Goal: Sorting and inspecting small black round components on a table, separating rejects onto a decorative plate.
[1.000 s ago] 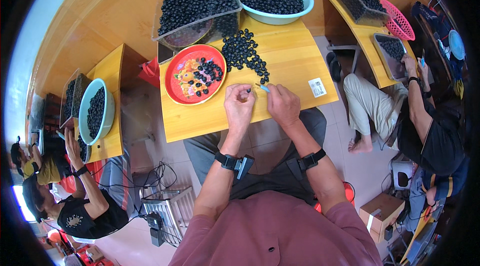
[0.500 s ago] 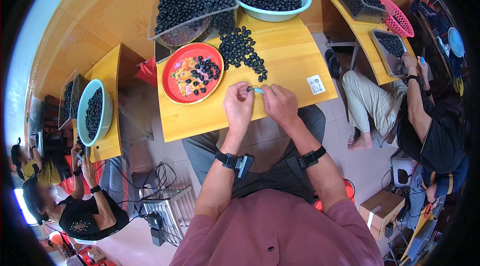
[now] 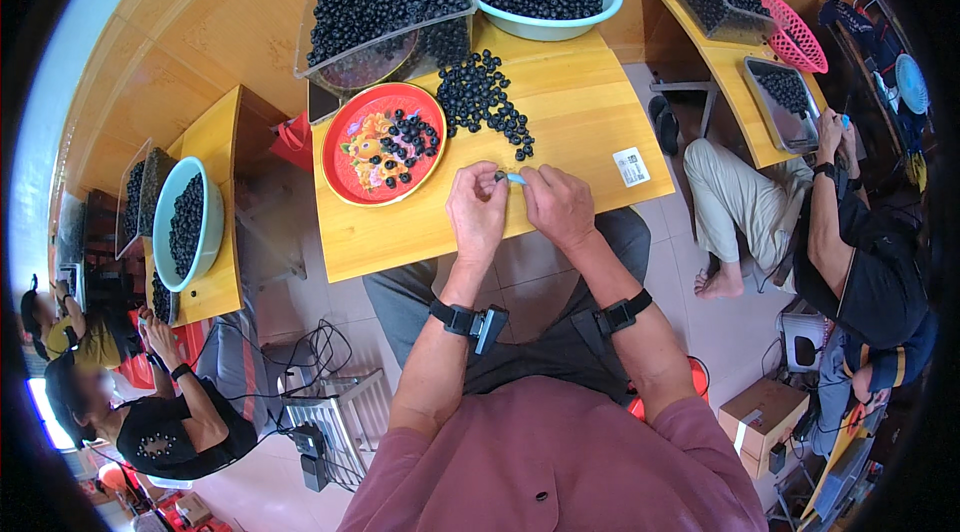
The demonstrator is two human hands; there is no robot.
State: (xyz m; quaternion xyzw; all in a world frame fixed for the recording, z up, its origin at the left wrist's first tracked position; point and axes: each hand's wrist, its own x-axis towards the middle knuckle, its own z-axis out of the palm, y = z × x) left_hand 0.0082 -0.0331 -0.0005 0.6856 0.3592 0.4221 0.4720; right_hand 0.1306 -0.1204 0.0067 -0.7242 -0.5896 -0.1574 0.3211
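Note:
Over the near edge of the yellow table [image 3: 570,102], my left hand [image 3: 476,214] pinches a small dark round ball [image 3: 500,176] between thumb and fingertips. My right hand [image 3: 562,210] is closed on a small tool with a light blue handle [image 3: 515,179]; its tip meets the ball, and its working end is too small to make out. Beyond my hands lies a loose pile of shiny black balls [image 3: 476,97], like beads or berries. To its left, a red round tray [image 3: 425,177] with a floral picture carries several more balls.
A clear plastic bin [image 3: 455,37] and a light blue basin [image 3: 545,31], both full of black balls, stand at the table's back. A white label [image 3: 631,168] is at right. People work at side tables left [image 3: 222,262] and right [image 3: 715,57]. Cables [image 3: 320,357] trail at lower left.
My hands stay almost in place, with the ball and blue-handled tool still together at the fingertips. The co-workers at left and right have shifted their hands slightly.

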